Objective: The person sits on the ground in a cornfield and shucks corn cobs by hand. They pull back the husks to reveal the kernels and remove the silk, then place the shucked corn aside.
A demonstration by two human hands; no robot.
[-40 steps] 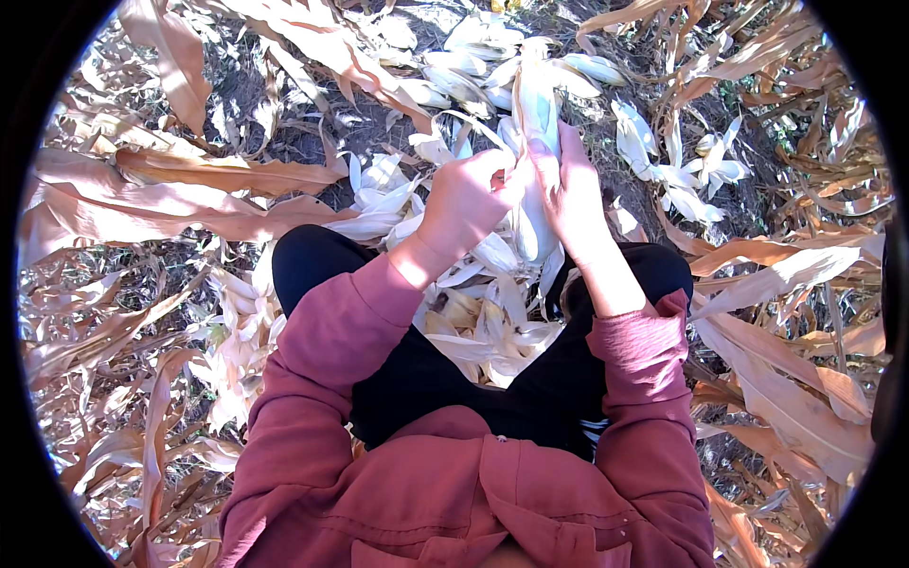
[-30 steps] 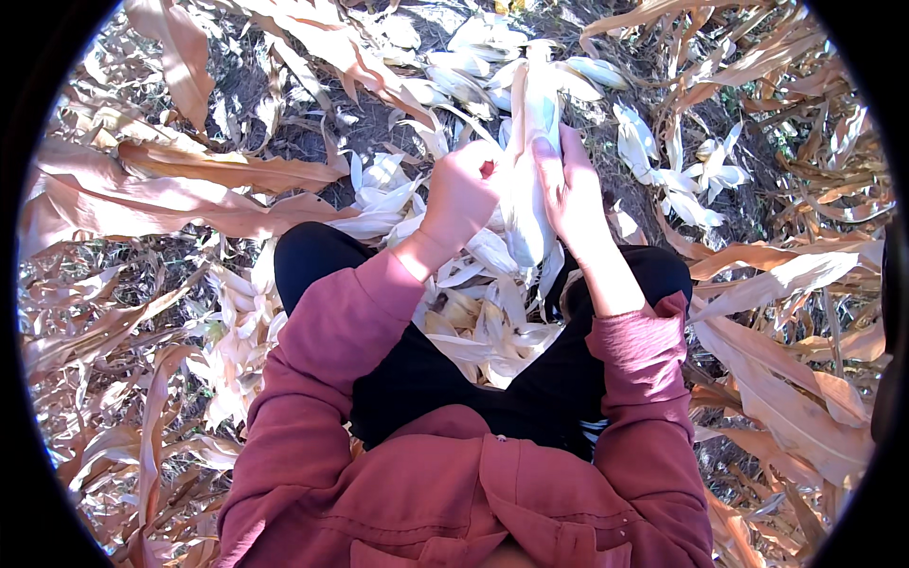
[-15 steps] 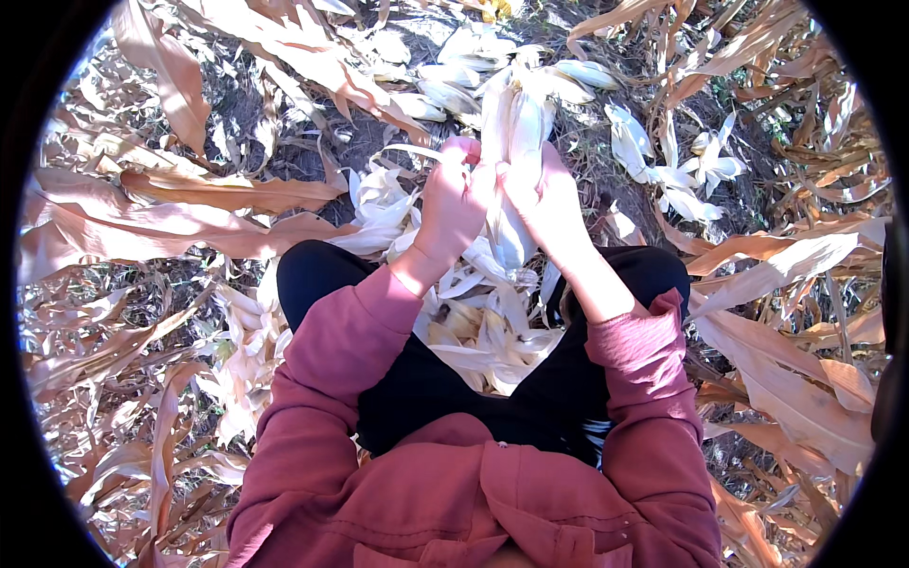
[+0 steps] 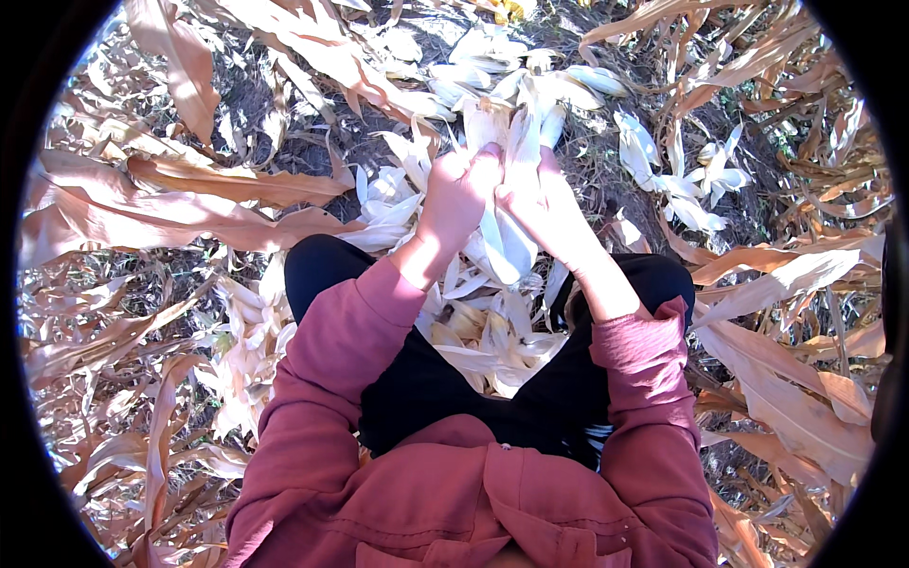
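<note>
At the left, a big dry leaf [image 4: 218, 204] reaches in toward the person's knee, with a heap of pale husks [image 4: 248, 331] just below it. Next comes the left hand [image 4: 459, 194], its fingers closed on a loose husk flap [image 4: 486, 126]. Between the 2 hands is the ear of corn [image 4: 509, 248], held tilted above more husks [image 4: 492, 346] between the legs. The right hand [image 4: 540, 197] grips its other side; farther right, white husks [image 4: 677, 185] lie on the ground. The step appears to be parting the husk; whether kernels show, I cannot tell. The next move seems to call for a steady right grip and an outward pull by the left.
</note>
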